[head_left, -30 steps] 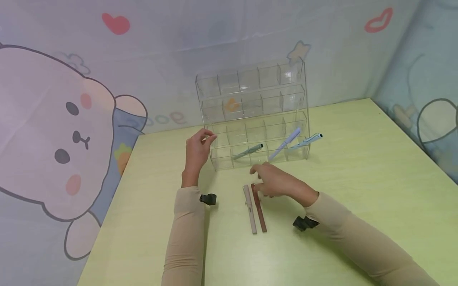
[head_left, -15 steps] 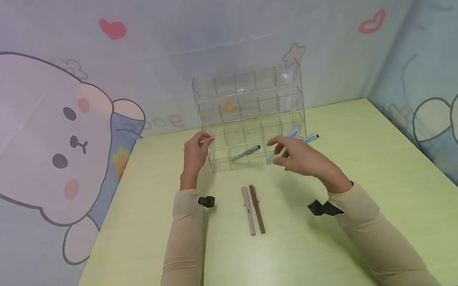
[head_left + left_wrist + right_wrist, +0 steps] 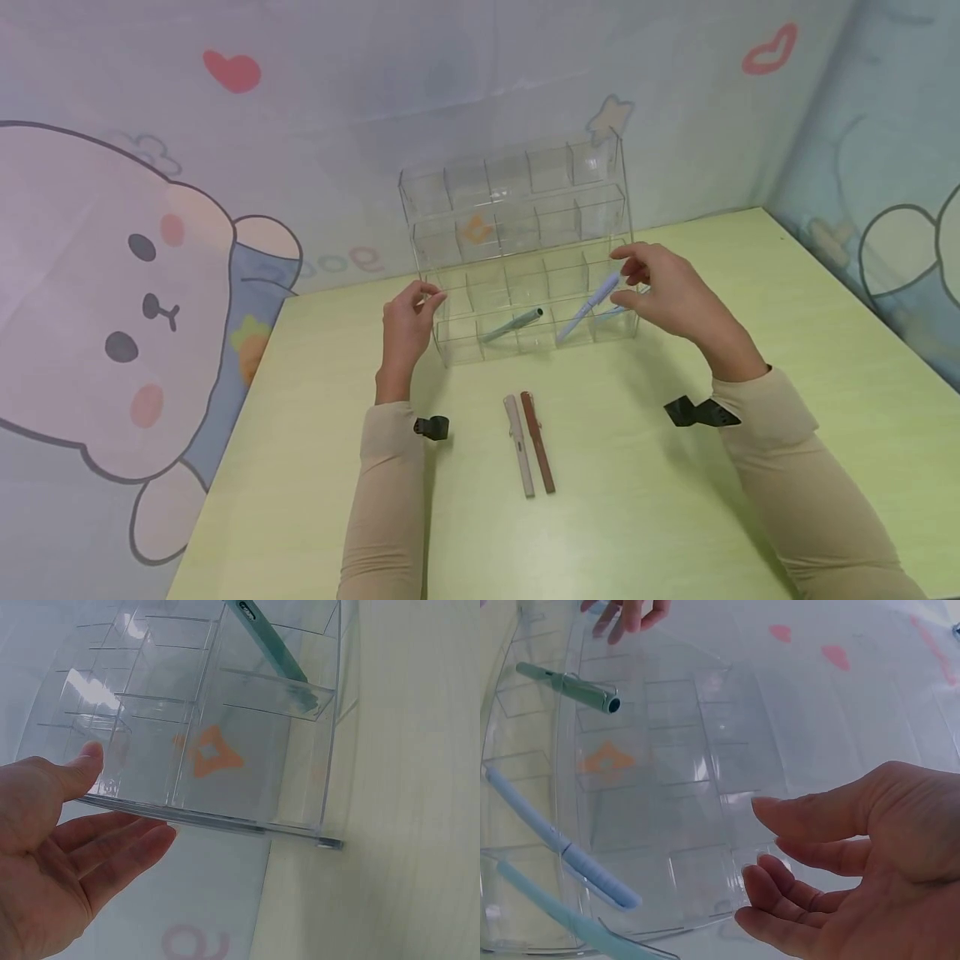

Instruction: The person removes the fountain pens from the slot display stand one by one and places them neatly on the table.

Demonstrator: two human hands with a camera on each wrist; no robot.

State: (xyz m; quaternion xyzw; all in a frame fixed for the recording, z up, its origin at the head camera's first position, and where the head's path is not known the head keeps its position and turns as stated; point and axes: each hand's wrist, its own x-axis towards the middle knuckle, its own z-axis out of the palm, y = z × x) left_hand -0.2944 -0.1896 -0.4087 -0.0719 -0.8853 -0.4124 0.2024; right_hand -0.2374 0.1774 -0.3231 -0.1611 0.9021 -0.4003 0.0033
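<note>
A clear acrylic rack [image 3: 525, 265] with tiered rows of compartments stands at the back of the table. At its left side my left hand [image 3: 407, 329] holds the side panel [image 3: 217, 817], thumb on the inner face and fingers outside. Near the rack's right side my right hand [image 3: 675, 296] hovers with loosely bent fingers, thumb apart, nothing between them. Tilted in the lowest row are a green pen [image 3: 514, 325], a lavender pen [image 3: 588, 307] and a light blue pen [image 3: 570, 919], which my right hand partly hides in the head view.
A beige pen [image 3: 519, 446] and a brown pen [image 3: 537, 442] lie side by side on the pale yellow table [image 3: 480, 550], in front of the rack. Behind the table hangs a printed cloth [image 3: 337, 100] with cartoon figures.
My right hand has moved from beside the brown pen to the right and up to the rack's right side. My left hand stays at the rack's left side.
</note>
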